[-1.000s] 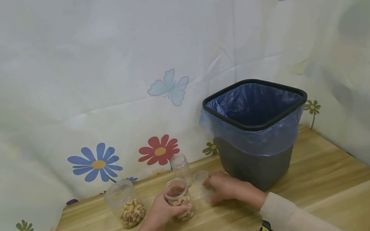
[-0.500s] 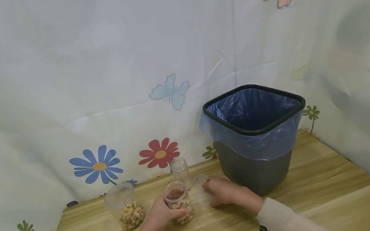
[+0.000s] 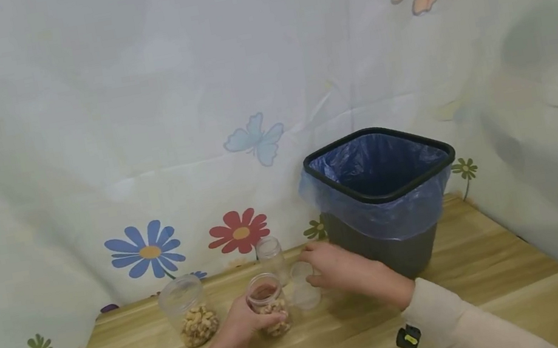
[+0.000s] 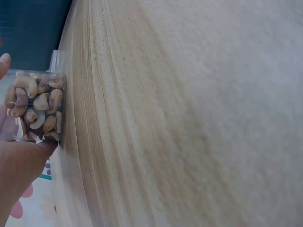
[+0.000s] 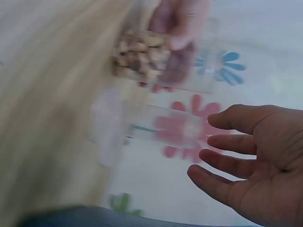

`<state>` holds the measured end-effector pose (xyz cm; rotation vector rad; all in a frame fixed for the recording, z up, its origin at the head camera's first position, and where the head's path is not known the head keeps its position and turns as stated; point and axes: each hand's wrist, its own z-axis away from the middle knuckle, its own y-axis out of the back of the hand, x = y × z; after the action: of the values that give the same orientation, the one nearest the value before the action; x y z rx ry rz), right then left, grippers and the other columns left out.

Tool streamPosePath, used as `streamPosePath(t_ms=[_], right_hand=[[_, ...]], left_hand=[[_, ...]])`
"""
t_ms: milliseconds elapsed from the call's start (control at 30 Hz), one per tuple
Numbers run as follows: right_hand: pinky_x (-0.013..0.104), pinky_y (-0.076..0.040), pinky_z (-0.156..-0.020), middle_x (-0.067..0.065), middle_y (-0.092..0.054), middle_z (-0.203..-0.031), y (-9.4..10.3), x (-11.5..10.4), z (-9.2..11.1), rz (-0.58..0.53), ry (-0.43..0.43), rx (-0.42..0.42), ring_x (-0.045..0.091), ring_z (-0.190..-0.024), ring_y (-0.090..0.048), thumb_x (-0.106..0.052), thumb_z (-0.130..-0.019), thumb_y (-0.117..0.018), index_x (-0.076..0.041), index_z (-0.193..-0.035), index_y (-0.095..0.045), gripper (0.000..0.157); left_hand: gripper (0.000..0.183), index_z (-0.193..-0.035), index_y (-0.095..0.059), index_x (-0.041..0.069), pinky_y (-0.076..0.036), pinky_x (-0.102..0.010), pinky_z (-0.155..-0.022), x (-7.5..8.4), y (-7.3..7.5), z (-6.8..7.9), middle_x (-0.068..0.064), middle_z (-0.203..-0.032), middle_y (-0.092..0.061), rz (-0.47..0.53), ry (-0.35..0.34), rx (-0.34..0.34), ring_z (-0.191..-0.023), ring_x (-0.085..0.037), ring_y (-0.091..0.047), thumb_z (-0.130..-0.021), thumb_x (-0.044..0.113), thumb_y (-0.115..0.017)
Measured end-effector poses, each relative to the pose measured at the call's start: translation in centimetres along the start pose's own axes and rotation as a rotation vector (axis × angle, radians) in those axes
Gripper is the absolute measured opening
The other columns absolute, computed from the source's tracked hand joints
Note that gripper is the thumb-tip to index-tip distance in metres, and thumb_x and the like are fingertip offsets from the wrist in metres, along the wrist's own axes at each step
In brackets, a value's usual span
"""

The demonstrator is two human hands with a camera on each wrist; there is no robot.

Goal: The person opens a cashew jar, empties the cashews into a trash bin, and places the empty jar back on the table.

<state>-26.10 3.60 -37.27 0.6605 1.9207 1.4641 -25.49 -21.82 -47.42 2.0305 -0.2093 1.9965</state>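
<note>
My left hand (image 3: 241, 323) grips a small clear jar (image 3: 272, 308) that stands on the table without a lid. Cashews and other nuts fill its lower part, plainly seen through the wall in the left wrist view. The right hand (image 3: 349, 269) is held above two pale see-through lids (image 3: 307, 298), between the jar and the bin. In the right wrist view, the right hand's fingers (image 5: 232, 163) are spread and nothing lies between them. Behind the held jar stands a slimmer clear jar (image 3: 269, 251) with no contents visible.
A larger clear jar (image 3: 182, 298), part filled with nuts, stands to the left. At the right is a grey bin (image 3: 386, 236) with a black rim and blue liner. A small black object with a yellow mark (image 3: 409, 339) shows by the right sleeve. A flowered sheet hangs behind the table.
My right hand has let go of the lid and lifted away from it, leaving both lids on the table. The left hand keeps its grip on the jar.
</note>
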Motion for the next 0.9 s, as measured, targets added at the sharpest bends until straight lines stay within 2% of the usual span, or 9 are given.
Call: streamPosePath(t_ms=[167,333,467,567,667,767,900], right_hand=[[0.041,-0.056,-0.087,0.014,-0.062,-0.124,4.5,-1.1,1.2,0.033,0.032,0.020,0.030,-0.110,-0.063,-0.016,-0.094,-0.074,-0.001,-0.133,-0.063,0.043],[0.039,-0.056,-0.083,0.014,-0.062,-0.125,8.1,-1.8,2.3,0.053,0.067,0.054,0.030,-0.109,-0.062,-0.011,-0.095,-0.070,-0.002,-0.133,-0.063,0.040],[0.028,-0.053,-0.071,0.009,-0.065,-0.120,10.7,-2.3,2.9,0.048,0.088,0.091,0.018,-0.091,-0.064,-0.011,-0.096,-0.068,-0.006,-0.129,-0.067,0.034],[0.022,-0.048,-0.064,0.007,-0.066,-0.118,12.6,-2.7,3.2,0.042,0.090,0.109,0.007,-0.071,-0.057,-0.012,-0.097,-0.067,-0.008,-0.128,-0.068,0.031],[0.022,-0.047,-0.061,0.007,-0.067,-0.121,14.4,-2.7,3.6,0.043,0.082,0.132,0.002,-0.062,-0.051,-0.013,-0.099,-0.066,-0.009,-0.130,-0.067,0.032],[0.028,-0.049,-0.064,0.009,-0.067,-0.127,16.1,-2.1,4.1,0.041,0.076,0.173,0.004,-0.059,-0.052,-0.012,-0.100,-0.063,-0.008,-0.131,-0.066,0.032],[0.034,-0.051,-0.070,0.012,-0.068,-0.128,18.5,-0.3,4.9,0.076,0.054,0.240,0.009,-0.067,-0.061,-0.010,-0.101,-0.060,-0.006,-0.129,-0.068,0.030]], left_hand=[[0.063,-0.132,-0.062,0.003,-0.058,-0.029,-0.082,0.0,0.1,0.0,-0.018,-0.133,-0.063,0.002,0.011,-0.014,-0.110,-0.021,-0.065,-0.075,0.001,-0.089],[0.065,-0.133,-0.061,0.004,-0.057,-0.029,-0.086,-0.3,0.3,-0.2,-0.020,-0.136,-0.060,-0.006,0.002,-0.031,-0.118,-0.021,-0.061,-0.075,0.002,-0.089],[0.065,-0.133,-0.062,0.006,-0.057,-0.028,-0.086,-0.4,0.4,-0.3,-0.018,-0.138,-0.059,-0.015,-0.002,-0.031,-0.121,-0.020,-0.058,-0.075,0.002,-0.089],[0.064,-0.133,-0.063,0.007,-0.055,-0.027,-0.089,-0.4,0.4,-0.3,-0.016,-0.137,-0.061,-0.036,-0.003,-0.020,-0.122,-0.019,-0.058,-0.074,0.003,-0.090],[0.063,-0.132,-0.064,0.008,-0.052,-0.025,-0.092,-0.3,0.4,-0.3,-0.013,-0.134,-0.063,-0.067,-0.004,0.000,-0.121,-0.018,-0.059,-0.074,0.005,-0.091],[0.063,-0.130,-0.064,0.006,-0.050,-0.023,-0.094,-0.3,0.3,-0.2,-0.014,-0.132,-0.065,-0.089,-0.008,0.014,-0.119,-0.017,-0.060,-0.074,0.006,-0.091],[0.063,-0.131,-0.063,0.004,-0.050,-0.023,-0.094,-0.3,0.2,-0.3,-0.016,-0.133,-0.064,-0.088,-0.011,0.006,-0.118,-0.016,-0.060,-0.075,0.005,-0.090]])
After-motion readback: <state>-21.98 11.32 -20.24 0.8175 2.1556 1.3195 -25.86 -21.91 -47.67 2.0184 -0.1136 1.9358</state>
